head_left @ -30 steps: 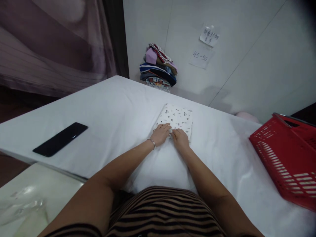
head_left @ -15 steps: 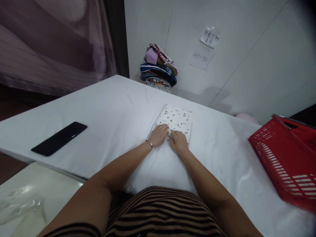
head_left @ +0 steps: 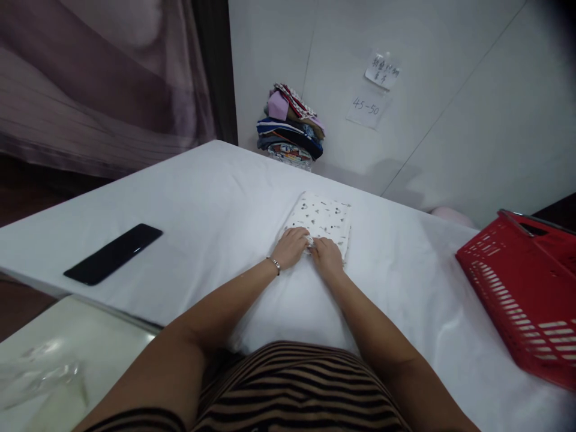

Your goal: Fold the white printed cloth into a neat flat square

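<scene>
A small folded white cloth with dark specks lies on the white-covered table. My left hand, with a bracelet at the wrist, rests on the cloth's near edge, its fingers curled onto the fabric. My right hand sits right beside it on the same edge, fingers bent and gripping the fold. The two hands touch each other at the fingertips.
A black phone lies flat at the table's left. A red plastic basket stands at the right edge. A pile of folded colourful clothes sits at the far side by the wall, under two paper notes.
Both hands have curled a little tighter on the cloth's near edge and drawn closer together. The cloth has stayed in place.
</scene>
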A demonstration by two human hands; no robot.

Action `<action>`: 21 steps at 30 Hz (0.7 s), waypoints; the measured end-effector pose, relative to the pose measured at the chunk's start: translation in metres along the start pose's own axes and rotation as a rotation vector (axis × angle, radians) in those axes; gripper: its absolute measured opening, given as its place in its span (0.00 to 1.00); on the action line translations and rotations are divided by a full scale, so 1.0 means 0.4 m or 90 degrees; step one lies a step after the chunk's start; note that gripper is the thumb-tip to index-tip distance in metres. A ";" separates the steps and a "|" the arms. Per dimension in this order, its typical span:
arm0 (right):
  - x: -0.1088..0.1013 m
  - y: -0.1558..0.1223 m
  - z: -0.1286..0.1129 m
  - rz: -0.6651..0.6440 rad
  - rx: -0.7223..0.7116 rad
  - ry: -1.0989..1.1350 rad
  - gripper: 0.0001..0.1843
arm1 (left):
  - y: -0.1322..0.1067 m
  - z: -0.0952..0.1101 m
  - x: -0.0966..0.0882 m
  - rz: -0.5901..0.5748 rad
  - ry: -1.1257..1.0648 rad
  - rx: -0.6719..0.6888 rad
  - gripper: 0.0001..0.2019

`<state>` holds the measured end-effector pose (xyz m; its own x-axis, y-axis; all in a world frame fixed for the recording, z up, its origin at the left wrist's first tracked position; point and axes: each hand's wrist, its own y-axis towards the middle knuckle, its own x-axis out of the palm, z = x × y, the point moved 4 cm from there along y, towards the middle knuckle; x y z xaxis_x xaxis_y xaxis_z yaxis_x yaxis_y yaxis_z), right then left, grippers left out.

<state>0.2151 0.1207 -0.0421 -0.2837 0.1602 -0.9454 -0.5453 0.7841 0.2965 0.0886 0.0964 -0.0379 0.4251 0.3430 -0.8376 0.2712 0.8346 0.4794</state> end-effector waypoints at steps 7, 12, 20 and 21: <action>0.004 -0.012 0.008 0.015 -0.002 -0.001 0.14 | -0.031 -0.041 -0.038 0.014 0.007 -0.036 0.04; 0.003 -0.015 0.006 0.018 -0.005 -0.006 0.14 | -0.047 -0.072 -0.050 0.004 0.022 -0.085 0.07; 0.015 -0.020 0.010 0.035 -0.033 0.008 0.13 | -0.048 -0.126 -0.062 -0.080 0.080 -0.123 0.08; 0.014 -0.020 0.008 0.036 -0.038 0.009 0.13 | -0.049 -0.133 -0.065 -0.087 0.085 -0.129 0.09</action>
<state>0.2204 0.1170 -0.0504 -0.3261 0.1941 -0.9252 -0.5746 0.7364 0.3570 0.0264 0.0939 -0.0394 0.2756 0.2635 -0.9245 0.1341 0.9417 0.3084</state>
